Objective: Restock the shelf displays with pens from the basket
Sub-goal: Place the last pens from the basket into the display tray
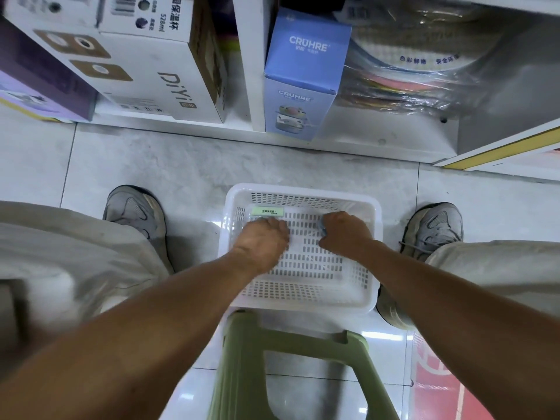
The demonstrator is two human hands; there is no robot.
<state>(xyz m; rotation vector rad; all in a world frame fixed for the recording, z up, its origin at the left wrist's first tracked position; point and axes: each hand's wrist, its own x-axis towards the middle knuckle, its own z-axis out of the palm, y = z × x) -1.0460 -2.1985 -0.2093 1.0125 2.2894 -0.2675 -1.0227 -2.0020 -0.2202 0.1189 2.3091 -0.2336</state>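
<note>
A white slotted plastic basket (303, 286) stands on the floor between my feet. Both my hands reach into its far half. My left hand (263, 236) is knuckles-up with its fingers curled down out of sight, right beside a pale green labelled pack (268, 211) lying against the far wall. My right hand (345, 230) is curled too, and a small bluish item (321, 228) peeks out at its fingers. Blur hides whether any loose pens lie on the basket floor.
A green plastic stool (291, 353) stands just in front of the basket's near edge. My shoes (136, 210) (436, 225) flank the basket. The bottom shelf ahead holds a white DiYi carton (157, 65), a blue CRUHRE box (303, 74) and plastic-wrapped goods (418, 62).
</note>
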